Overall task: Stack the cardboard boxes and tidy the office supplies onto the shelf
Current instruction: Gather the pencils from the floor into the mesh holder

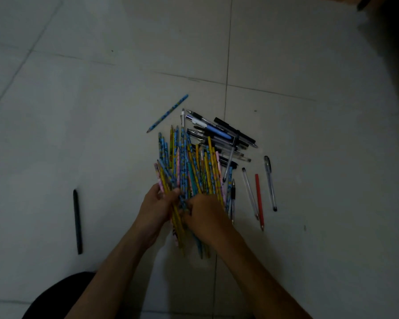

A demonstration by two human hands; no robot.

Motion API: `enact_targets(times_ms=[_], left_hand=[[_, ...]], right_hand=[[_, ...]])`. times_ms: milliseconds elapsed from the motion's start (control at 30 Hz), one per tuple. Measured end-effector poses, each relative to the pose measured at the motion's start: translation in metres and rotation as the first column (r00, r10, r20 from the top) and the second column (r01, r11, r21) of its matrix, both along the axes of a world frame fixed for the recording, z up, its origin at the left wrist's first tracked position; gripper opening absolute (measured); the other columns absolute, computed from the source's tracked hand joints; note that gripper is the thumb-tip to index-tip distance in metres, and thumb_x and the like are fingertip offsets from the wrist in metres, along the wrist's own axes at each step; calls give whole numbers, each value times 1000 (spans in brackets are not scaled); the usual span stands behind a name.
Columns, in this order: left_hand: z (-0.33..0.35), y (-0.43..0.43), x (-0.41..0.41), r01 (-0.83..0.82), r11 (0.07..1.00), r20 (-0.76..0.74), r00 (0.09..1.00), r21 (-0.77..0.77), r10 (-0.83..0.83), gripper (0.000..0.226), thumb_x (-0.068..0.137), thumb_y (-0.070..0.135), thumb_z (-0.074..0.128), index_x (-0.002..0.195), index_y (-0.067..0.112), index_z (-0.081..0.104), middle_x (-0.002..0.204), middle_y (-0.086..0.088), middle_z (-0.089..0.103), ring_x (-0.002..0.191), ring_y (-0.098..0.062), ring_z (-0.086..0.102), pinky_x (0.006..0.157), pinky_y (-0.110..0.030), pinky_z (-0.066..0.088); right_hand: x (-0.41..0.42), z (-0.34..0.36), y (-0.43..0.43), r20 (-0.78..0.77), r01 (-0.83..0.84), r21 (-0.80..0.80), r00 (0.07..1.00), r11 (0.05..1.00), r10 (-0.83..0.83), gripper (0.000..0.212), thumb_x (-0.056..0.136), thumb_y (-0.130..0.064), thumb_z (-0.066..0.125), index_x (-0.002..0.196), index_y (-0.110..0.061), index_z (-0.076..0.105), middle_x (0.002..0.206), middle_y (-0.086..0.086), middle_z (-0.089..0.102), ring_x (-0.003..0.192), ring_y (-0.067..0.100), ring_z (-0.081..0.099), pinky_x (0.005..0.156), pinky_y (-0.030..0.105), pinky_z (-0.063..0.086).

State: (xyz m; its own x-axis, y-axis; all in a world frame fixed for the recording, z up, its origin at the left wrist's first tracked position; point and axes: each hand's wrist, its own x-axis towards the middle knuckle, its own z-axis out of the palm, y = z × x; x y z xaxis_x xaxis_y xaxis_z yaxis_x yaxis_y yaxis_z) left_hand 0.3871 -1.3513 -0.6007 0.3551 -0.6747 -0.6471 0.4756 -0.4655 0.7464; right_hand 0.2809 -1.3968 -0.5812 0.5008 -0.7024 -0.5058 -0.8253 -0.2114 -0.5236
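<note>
While both hands clasp the pencil bundle [187, 166] low in the middle of the view, the step in hand looks like gathering the loose pencils into one tidy sheaf on the tiled floor [78, 111]. The left hand [158, 208] has its fingers curled round the near part of the bundle from the nine o'clock side. The right hand [205, 215] lies knuckles-up at three o'clock, fingers curled down into the pencils, their tips hidden. The far ends fan out towards twelve o'clock, so a firmer squeeze nearer the middle, then a tap of the ends on the floor, would likely square them. Strays need collecting too: a blue pencil [167, 113] at eleven o'clock of the fan, a red pencil [259, 201] and clear pens [270, 183] at three o'clock, and a dark pen [77, 222] well apart at nine o'clock. The heap of pens [219, 134] at one o'clock touches the fan and could get dragged along, so it is better lifted separately. No shelf or cardboard box shows.
</note>
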Motion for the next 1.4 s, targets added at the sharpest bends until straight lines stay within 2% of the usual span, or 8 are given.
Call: enact_targets(times_ms=[233, 533, 767, 900, 1033, 1167, 1300, 1400], left_hand=[[-9, 1, 7, 0, 999, 127, 992, 35, -4, 16, 98, 8, 41, 100, 13, 57, 92, -12, 64, 87, -28, 63, 80, -42, 52], [-6, -3, 9, -163, 985, -12, 986, 55, 164, 21, 98, 5, 37, 82, 11, 50, 45, 0, 58, 48, -18, 57, 64, -39, 50], [-6, -4, 8, -160, 984, -34, 986, 80, 163, 9, 96, 3, 43, 89, 6, 48, 63, -13, 53, 52, -25, 53, 63, -44, 50], [-8, -3, 9, -79, 994, -5, 997, 72, 80, 10, 93, 10, 51, 97, 5, 58, 90, -17, 66, 76, -29, 64, 75, -44, 52], [-8, 1, 9, -16, 999, 44, 999, 44, 14, 21, 92, 11, 56, 112, 10, 61, 105, -11, 69, 98, -27, 66, 92, -48, 50], [-9, 2, 12, -34, 999, 51, 998, 17, 33, 25, 96, 8, 48, 120, 7, 54, 105, -15, 67, 94, -28, 66, 86, -46, 54], [-4, -1, 11, -132, 991, -11, 991, 0, 132, 7, 98, 9, 45, 98, 7, 52, 70, -10, 56, 53, -14, 60, 54, -32, 57], [-5, -2, 11, -158, 987, -37, 987, -6, 158, 7, 97, 11, 46, 99, 8, 52, 61, -5, 58, 52, -14, 59, 58, -36, 56]], right_hand=[[7, 4, -9, 157, 25, -1, 987, 1000, -24, 31, 91, -29, 59, 80, -3, 71, 74, 13, 65, 66, 23, 60, 56, 22, 40], [15, -21, -19, -199, 44, -156, 977, 987, -75, 23, 99, -10, 44, 110, -4, 63, 112, 13, 61, 98, 22, 62, 69, 22, 39], [15, -14, -24, -32, 190, 52, 981, 980, -189, 29, 90, -24, 63, 68, -4, 64, 65, 7, 59, 59, 16, 56, 57, 24, 49], [17, -4, -21, 30, 161, 139, 986, 977, -166, 50, 85, -29, 69, 43, -18, 44, 34, -5, 35, 28, 4, 34, 39, 18, 28], [22, -3, -17, 98, 79, 79, 991, 994, -87, 31, 86, -23, 65, 59, -8, 68, 52, 6, 57, 44, 15, 52, 50, 29, 46], [24, 1, -21, 162, 74, 52, 983, 996, -81, 18, 88, -22, 63, 88, -8, 74, 84, 8, 72, 66, 14, 63, 59, 23, 52], [17, -13, -33, -41, 234, -270, 966, 934, -254, 35, 91, -30, 58, 120, -10, 55, 120, 10, 52, 105, 21, 51, 78, 28, 47], [15, -24, -37, -172, 194, -320, 951, 927, -258, 50, 90, -30, 59, 131, -6, 42, 134, 14, 37, 119, 28, 41, 93, 35, 44]])
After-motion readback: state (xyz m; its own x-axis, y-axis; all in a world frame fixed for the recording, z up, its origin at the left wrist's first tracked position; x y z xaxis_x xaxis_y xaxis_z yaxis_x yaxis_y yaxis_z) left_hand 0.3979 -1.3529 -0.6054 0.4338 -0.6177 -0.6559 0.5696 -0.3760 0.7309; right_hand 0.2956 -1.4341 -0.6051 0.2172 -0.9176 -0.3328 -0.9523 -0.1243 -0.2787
